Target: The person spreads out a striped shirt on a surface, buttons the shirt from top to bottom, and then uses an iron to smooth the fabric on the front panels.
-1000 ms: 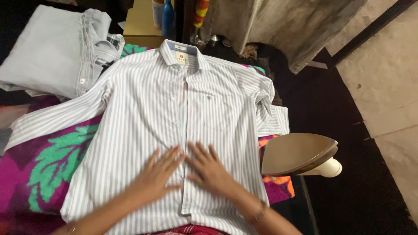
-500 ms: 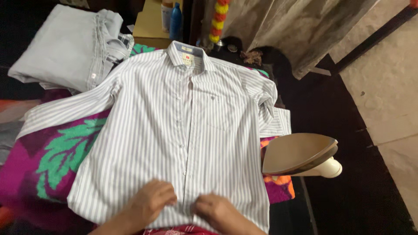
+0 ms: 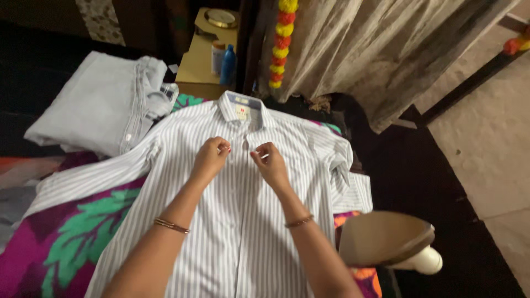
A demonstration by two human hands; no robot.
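A white shirt with thin grey stripes (image 3: 243,221) lies face up on a magenta cloth with green leaves (image 3: 72,243), collar away from me. My left hand (image 3: 211,156) pinches the shirt's front placket just below the collar. My right hand (image 3: 270,160) pinches the other side of the placket, a few centimetres from the left hand. Each wrist wears a thin bangle. The left sleeve stretches out to the left; the right sleeve is folded up at the shirt's right edge.
A folded pale grey garment (image 3: 99,105) lies at the back left. An iron stands on its heel (image 3: 386,240) at the right edge of the cloth. Behind are a small yellow table with bottles (image 3: 221,58), a marigold garland (image 3: 281,44) and a grey curtain (image 3: 375,49).
Both hands have moved from the lower part of the shirt front up to the placket near the collar, going from flat on the cloth to pinching it.
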